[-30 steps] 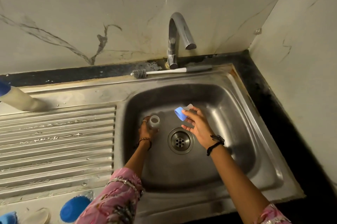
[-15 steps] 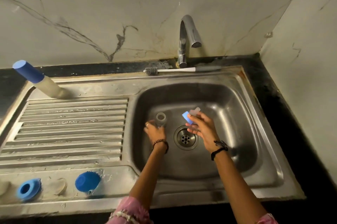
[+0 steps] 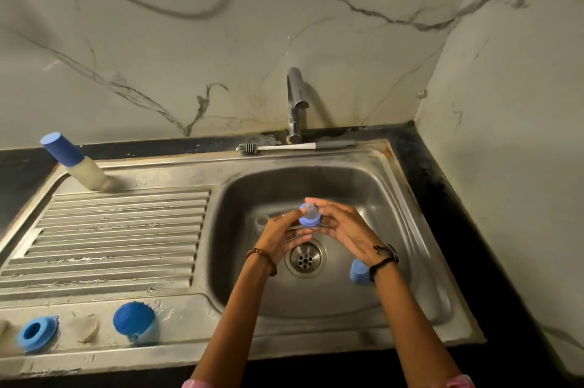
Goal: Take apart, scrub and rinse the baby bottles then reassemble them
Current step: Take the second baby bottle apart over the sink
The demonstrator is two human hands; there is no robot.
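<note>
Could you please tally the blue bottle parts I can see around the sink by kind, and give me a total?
Blue caps: 3, on the standing bottle, on the front ledge, in the basin
Blue collar rings: 2, on the front ledge, held with a clear teat between left hand and right hand at
Total: 5

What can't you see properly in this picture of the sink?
Only the head view shows this.
- Blue collar with clear teat: both hands' fingers wrap it, so how the parts join is hidden.
- Blue cap in the basin: the right wrist covers part of it.
- Pale object on the near rim: cut off by the left edge.
- Faint round shape on the basin floor: too blurred to name.
- Tap: no running water can be made out.
</note>
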